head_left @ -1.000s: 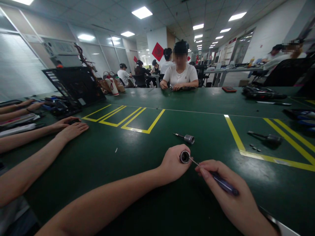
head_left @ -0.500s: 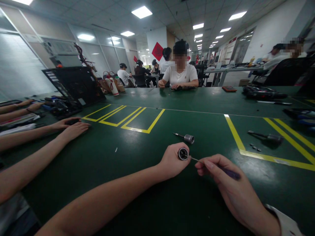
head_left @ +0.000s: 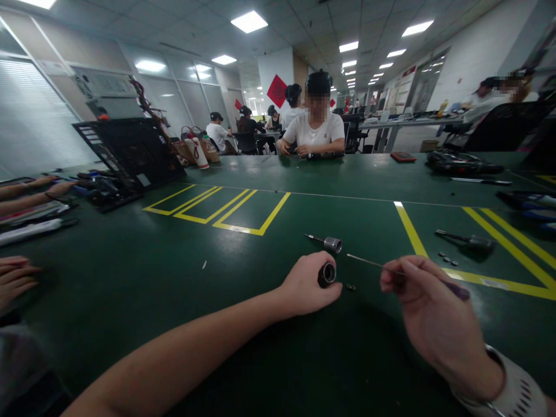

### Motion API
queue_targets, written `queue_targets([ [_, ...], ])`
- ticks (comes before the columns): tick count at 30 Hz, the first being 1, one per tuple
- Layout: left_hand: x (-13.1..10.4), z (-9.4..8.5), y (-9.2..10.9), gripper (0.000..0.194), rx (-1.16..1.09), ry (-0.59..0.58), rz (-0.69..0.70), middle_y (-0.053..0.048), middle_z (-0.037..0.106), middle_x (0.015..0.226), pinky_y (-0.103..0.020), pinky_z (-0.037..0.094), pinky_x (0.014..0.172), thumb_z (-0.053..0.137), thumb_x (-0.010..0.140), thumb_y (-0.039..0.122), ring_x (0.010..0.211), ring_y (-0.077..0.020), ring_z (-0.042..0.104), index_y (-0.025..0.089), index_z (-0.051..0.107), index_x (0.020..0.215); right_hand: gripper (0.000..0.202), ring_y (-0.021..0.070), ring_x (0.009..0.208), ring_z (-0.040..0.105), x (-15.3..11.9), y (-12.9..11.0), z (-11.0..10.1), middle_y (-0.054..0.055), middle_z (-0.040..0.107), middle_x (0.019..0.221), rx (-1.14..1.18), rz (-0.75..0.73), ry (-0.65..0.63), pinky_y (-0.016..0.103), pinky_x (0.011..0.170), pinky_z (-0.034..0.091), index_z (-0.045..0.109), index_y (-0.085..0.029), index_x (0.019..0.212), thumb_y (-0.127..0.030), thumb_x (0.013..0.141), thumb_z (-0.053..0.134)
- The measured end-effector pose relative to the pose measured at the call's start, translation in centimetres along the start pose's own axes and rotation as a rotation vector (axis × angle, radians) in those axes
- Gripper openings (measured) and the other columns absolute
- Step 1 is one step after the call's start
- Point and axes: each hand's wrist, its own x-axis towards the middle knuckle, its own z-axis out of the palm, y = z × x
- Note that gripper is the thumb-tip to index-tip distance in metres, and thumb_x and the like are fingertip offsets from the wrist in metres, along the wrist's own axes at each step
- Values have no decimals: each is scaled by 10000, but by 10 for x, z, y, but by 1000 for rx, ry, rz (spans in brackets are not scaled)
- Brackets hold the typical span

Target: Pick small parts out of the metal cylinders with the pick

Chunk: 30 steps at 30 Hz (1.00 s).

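My left hand (head_left: 306, 285) is wrapped round a dark hollow cylinder (head_left: 326, 274) whose open metal-rimmed end faces me. In my right hand (head_left: 434, 313) is a thin screwdriver (head_left: 369, 260) with a purple handle, its tip pointing left, apart from the cylinder. Small metal rings (head_left: 351, 287) lie on the table just right of my left hand. Beyond that hand rests a metal part with a shaft and a cup-shaped end (head_left: 332, 244). A similar dark part (head_left: 478, 243) lies at the right, with several small rings (head_left: 447, 259) before it.
Yellow tape (head_left: 238, 229) marks the green table (head_left: 174, 295). A person (head_left: 319, 130) sits opposite. At the left are another person's hand (head_left: 15, 278) and a black equipment panel (head_left: 134, 153). A black tool (head_left: 463, 163) lies at the back right.
The screwdriver has come out of the cylinder and moved right with my right hand. Small rings now show beside my left hand. The neighbouring person's hands have drawn back left.
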Motion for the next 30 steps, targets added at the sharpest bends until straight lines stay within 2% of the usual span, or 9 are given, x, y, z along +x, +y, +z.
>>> queue_targets([
  [3,-1,-2,9,208,124,-90,27,-51,588,913,-303,413,681,538,772,259,798,-192,528,195,544,971,115,166,719,577,9,6,-2,10,617,766,-82,31,34,306,620,487,633,-227,764,-342,753,639],
  [6,0,-1,15,230,301,-153,130,-59,565,928,-351,390,768,479,798,239,831,-206,512,197,526,1020,212,209,830,588,13,15,0,36,641,863,-255,110,-43,381,742,475,643,-209,839,-385,724,668],
  [9,0,1,22,268,499,-196,221,-66,536,932,-364,367,793,476,790,242,837,-211,490,182,507,1048,246,227,923,574,12,19,1,41,645,958,-391,108,-108,416,828,435,648,-211,904,-399,746,634],
  [14,0,3,33,238,788,-210,347,-84,509,935,-365,349,778,458,792,253,827,-215,463,143,511,996,230,225,900,575,10,20,0,39,649,947,-472,74,-100,399,805,434,651,-207,907,-381,770,592],
  [17,0,3,36,238,881,-218,398,-92,508,932,-368,348,779,450,795,251,818,-214,455,122,510,985,206,218,884,577,10,22,0,32,651,930,-481,52,-109,380,789,436,648,-212,891,-368,774,585],
  [20,1,1,34,251,820,-206,354,-83,509,944,-371,352,806,445,801,251,842,-211,460,133,506,1014,205,220,891,579,10,24,1,30,651,934,-504,44,-114,382,793,434,646,-217,899,-370,784,574],
  [25,0,-6,24,275,523,-239,211,-60,522,987,-373,376,846,447,807,227,902,-202,485,187,487,1076,243,225,925,598,10,22,1,48,661,967,-480,46,-156,395,823,447,645,-212,948,-387,808,551],
  [30,-2,-3,17,298,346,-281,197,-77,521,1049,-396,401,878,487,785,211,949,-214,491,185,491,1082,242,228,906,613,8,16,3,51,670,950,-538,5,-228,400,812,460,653,-216,942,-387,814,540],
])
